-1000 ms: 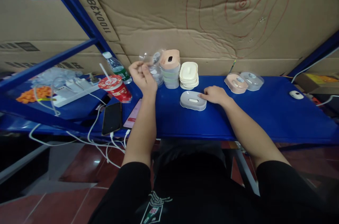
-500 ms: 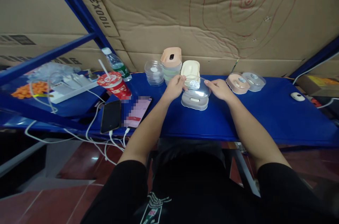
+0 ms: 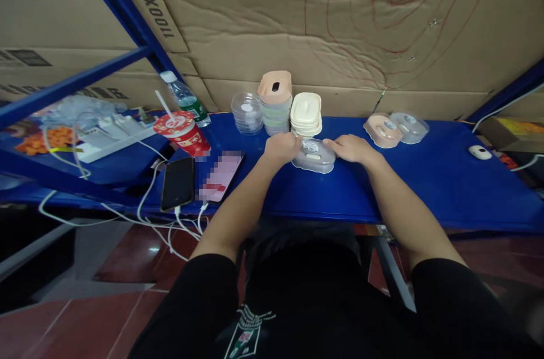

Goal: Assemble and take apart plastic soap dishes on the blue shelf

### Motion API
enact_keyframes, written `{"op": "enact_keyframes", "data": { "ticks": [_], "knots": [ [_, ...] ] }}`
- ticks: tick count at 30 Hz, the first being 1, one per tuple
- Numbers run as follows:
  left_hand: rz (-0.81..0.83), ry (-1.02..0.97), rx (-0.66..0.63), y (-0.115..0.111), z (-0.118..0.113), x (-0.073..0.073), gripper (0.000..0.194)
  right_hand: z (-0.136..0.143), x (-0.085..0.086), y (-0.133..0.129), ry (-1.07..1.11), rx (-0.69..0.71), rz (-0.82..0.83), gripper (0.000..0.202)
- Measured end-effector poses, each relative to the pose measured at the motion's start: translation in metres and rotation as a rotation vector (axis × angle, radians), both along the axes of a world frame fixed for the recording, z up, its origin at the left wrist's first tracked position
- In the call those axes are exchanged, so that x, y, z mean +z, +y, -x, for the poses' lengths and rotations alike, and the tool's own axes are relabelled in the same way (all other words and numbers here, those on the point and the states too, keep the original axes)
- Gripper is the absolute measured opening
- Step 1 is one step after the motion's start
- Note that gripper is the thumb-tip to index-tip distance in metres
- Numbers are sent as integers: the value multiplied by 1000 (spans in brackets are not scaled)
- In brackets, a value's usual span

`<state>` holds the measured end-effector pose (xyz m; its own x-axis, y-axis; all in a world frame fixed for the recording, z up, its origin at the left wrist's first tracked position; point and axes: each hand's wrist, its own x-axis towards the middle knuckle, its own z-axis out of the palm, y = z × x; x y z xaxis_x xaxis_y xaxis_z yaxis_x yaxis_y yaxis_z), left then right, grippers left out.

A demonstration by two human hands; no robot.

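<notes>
A clear plastic lid [image 3: 323, 149] with a round label now sits on a grey plastic box [image 3: 313, 166] in front of me. My left hand [image 3: 282, 148] is closed at the lid's left edge, fingers curled. From the right side, my right hand [image 3: 352, 148] grips the lid's edge, thumb on the rim and the other fingers bent. Just behind the box stands a stack of cream lidded pieces [image 3: 306, 110]. Left of that are stacked grey, green and peach boxes [image 3: 275, 90], then a stack of clear lids [image 3: 247, 114].
A peach box [image 3: 381, 129] and another clear lid [image 3: 408, 127] lie to the right, with a white mouse-shaped device [image 3: 480, 152] beyond. On the left are a red cup [image 3: 182, 135], a water bottle [image 3: 185, 99], two phones [image 3: 177, 183] with charging cables, and a power strip [image 3: 114, 141].
The clear lid has come down from a tilted position above the grey box and now lies flat over it. Both hands have lowered with it.
</notes>
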<state>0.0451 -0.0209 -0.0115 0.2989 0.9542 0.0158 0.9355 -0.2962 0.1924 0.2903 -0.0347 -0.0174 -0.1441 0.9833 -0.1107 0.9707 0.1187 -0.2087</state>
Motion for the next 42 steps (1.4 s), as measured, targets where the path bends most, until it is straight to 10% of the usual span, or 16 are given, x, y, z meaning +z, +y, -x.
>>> {"op": "enact_keyframes", "data": {
  "ticks": [9,15,26,42],
  "knots": [
    [20,-31,21,0,-1,2,60,2,4,-5,75,-34,-232,63],
    [101,-219,-26,9,-1,-9,80,-1,11,-8,444,370,-279,34],
    [35,-269,-60,11,-1,-13,50,-54,21,-1,-97,-317,-503,42],
    [-232,-493,-77,29,1,-27,36,-3,-8,6,222,-12,-609,33]
  ]
}}
